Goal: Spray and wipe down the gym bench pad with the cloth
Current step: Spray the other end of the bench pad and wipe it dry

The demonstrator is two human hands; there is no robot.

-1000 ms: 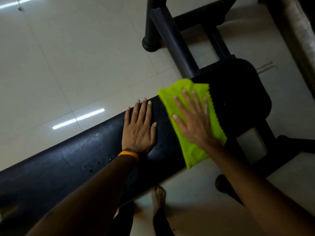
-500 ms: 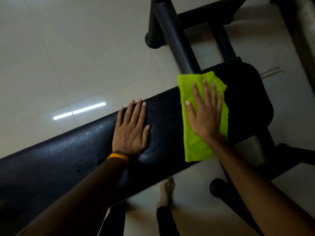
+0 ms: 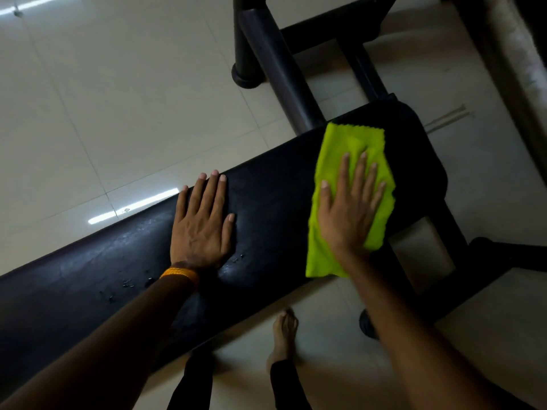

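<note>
Right hand (image 3: 346, 214) spread flat, pressing green cloth (image 3: 349, 143) onto bench pad (image 3: 272, 208) near its far end. Left hand (image 3: 201, 223) flat, empty, mid-pad. Specks, possibly droplets (image 3: 127, 284), near front edge.

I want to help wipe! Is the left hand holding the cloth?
No. The left hand lies flat on the bare pad; the right hand presses the cloth.
</note>
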